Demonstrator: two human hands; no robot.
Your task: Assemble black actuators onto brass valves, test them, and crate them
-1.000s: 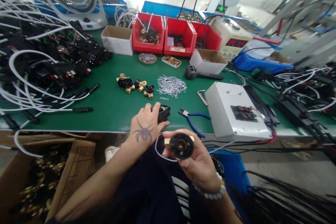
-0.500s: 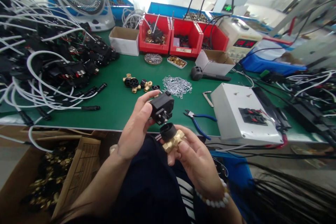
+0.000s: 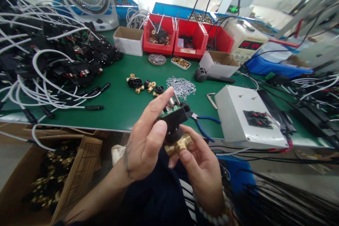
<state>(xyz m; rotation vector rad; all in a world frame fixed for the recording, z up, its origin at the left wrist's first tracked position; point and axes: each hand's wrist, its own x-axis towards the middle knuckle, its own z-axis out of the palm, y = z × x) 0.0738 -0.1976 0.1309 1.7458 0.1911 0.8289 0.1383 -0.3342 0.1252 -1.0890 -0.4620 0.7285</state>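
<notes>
Thumb and fingers of my left hand [image 3: 145, 141] are closed on a black actuator housing [image 3: 176, 118], whose open top shows a green circuit board and a metal part. Below it, my right hand [image 3: 201, 162] grips a brass valve body [image 3: 179, 144] by its side. The housing sits against the black collar on top of the valve; whether the two are locked together I cannot tell. Just beyond my hands lie several brass valve fittings with black caps [image 3: 136, 83] and a heap of small wire clips [image 3: 181, 87]. Blue-handled cutters [image 3: 203, 122] rest right of my hands.
Black housings with white cables [image 3: 79, 67] pile up at left. Red bins [image 3: 159, 47], a white carton [image 3: 128, 44] and a power supply [image 3: 246, 40] line the back. A grey test box [image 3: 238, 127] stands at right. A cardboard box of brass parts [image 3: 84, 162] is below left.
My left hand has turned the black housing and brought it down onto the valve's black collar. Its open side with the circuit board now shows. The right hand still holds the valve.
</notes>
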